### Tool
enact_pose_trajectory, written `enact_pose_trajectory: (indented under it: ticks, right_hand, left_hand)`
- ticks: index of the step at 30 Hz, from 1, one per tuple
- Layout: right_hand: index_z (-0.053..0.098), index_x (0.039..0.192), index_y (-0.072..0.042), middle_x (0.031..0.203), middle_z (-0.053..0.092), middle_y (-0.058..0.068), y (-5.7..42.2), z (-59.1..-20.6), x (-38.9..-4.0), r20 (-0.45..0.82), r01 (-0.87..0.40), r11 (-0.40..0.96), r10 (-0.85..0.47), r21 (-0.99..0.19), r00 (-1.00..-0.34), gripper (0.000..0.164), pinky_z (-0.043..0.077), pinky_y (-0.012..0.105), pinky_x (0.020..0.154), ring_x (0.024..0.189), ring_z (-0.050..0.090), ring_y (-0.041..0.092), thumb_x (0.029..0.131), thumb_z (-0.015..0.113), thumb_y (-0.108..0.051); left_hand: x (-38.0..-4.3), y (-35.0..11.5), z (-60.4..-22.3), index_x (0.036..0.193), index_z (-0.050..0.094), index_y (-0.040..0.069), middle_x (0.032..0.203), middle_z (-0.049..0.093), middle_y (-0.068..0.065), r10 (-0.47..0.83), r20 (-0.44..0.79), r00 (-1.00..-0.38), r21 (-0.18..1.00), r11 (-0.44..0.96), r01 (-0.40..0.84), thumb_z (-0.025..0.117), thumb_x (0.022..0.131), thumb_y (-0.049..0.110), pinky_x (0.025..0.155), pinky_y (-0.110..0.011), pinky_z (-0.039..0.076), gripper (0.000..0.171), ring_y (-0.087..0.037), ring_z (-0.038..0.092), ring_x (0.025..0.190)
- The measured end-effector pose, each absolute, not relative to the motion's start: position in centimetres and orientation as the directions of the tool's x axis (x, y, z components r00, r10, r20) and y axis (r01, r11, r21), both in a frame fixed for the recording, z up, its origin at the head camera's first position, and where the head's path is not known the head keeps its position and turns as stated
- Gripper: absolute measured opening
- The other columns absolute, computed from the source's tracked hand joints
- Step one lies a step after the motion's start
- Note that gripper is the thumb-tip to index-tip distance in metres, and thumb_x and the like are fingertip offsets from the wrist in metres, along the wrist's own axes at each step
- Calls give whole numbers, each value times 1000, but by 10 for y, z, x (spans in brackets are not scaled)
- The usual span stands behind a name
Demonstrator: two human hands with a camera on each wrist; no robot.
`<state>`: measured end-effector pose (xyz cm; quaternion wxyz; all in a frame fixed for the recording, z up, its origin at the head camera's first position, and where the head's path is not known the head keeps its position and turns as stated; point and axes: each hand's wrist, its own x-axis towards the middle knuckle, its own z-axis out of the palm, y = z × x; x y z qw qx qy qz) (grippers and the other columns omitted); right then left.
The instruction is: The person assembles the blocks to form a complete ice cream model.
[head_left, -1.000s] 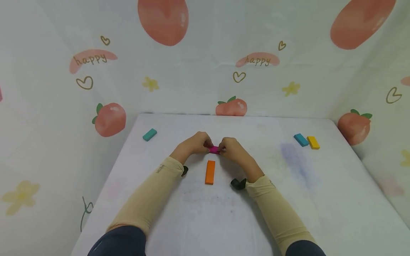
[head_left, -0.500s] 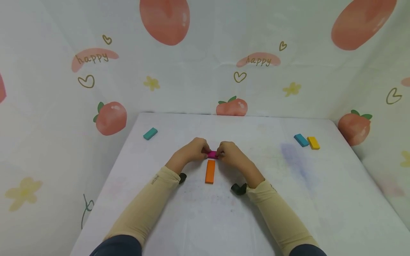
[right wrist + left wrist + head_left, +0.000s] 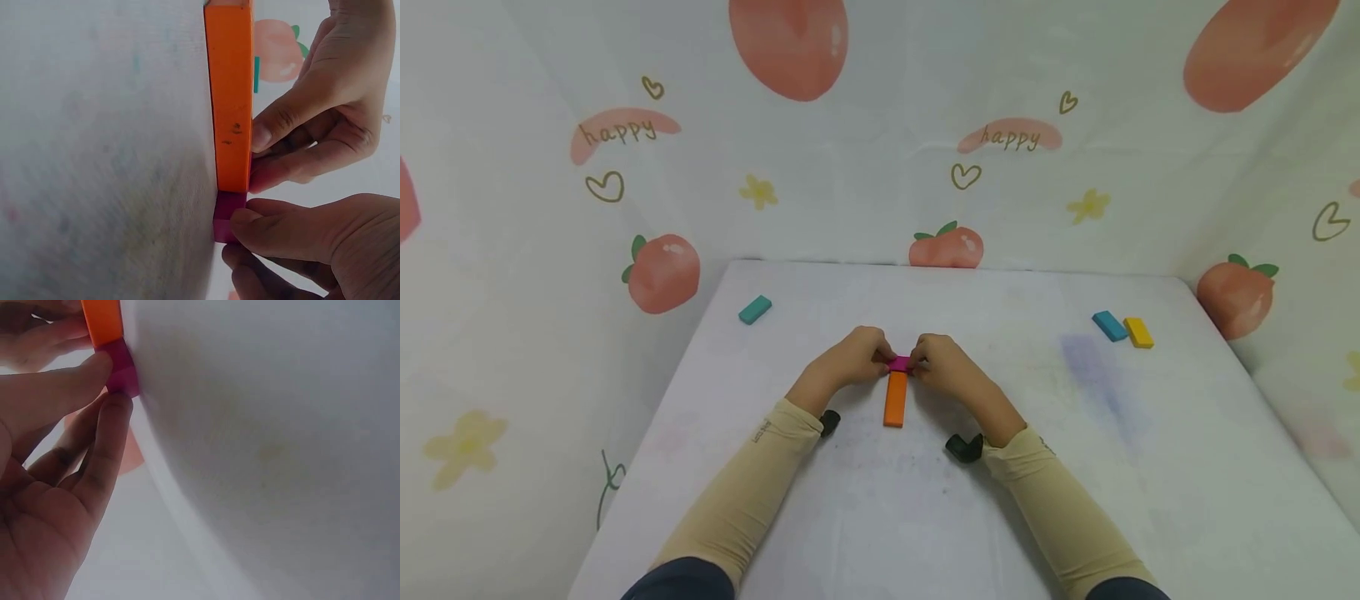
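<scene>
A magenta block (image 3: 898, 363) lies crosswise at the far end of an orange block (image 3: 895, 400), the two forming a T on the white tabletop. My left hand (image 3: 853, 357) pinches the magenta block's left end between thumb and fingers. On its right end, my right hand (image 3: 950, 365) does the same. Seen from the right wrist, the orange block (image 3: 231, 100) meets the side of the magenta block (image 3: 229, 219). Fingers hide both ends of the magenta block in the head view.
A teal block (image 3: 756, 310) lies at the back left of the table (image 3: 865, 517). Toward the back right, a blue block (image 3: 1109, 326) and a yellow block (image 3: 1138, 332) sit side by side. Behind hangs a printed cloth (image 3: 850, 183).
Both hands have drawn the magenta block nearer, from a gap beyond the orange block up against its far end. The other blocks keep their places on the table.
</scene>
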<state>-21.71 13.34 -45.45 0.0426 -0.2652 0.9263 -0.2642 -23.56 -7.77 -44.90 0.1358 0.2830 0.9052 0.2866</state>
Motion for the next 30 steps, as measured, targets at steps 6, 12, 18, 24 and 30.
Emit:
enact_pose_trajectory:
  ticks: [6,12,18,24,30]
  right_hand:
    - [83,92,-2,90,70,8,133,-452,-216,47,-458,718,-513,-524,-857,11,59,35,80,80,62,19,92,74,4]
    - [83,92,-2,90,70,8,134,-453,-216,54,-465,711,-518,-528,-853,11,60,34,81,80,62,18,92,74,4]
    - [83,92,-2,91,70,8,134,-454,-216,63,-470,702,-522,-535,-851,11,60,35,83,82,62,19,92,74,5]
    - [82,96,-2,96,72,8,139,-454,-215,39,-473,675,-551,-566,-834,10,60,37,88,89,65,20,94,74,3]
    - [80,103,0,103,74,11,169,-451,-220,81,-445,682,-495,-581,-865,12,61,46,94,99,68,26,96,71,0]
  left_hand:
    - [-235,-77,-444,116,79,-2,108,76,-11,588,-92,-804,586,685,433,74,95,0,94,-35,60,22,-20,69,99]
    - [-233,-75,-441,114,80,-3,107,77,-12,588,-89,-804,581,687,437,74,94,-1,92,-35,60,20,-20,68,96]
    - [-232,-72,-440,113,80,-4,108,78,-14,579,-94,-810,563,702,436,73,94,-2,91,-36,60,20,-21,67,95]
    - [-231,-70,-440,112,81,-4,106,78,-13,569,-114,-815,537,725,431,73,94,-2,87,-34,59,20,-20,64,90]
    - [-229,-67,-438,116,80,-2,108,78,-12,550,-155,-821,536,745,398,73,96,1,92,-35,60,21,-20,64,93]
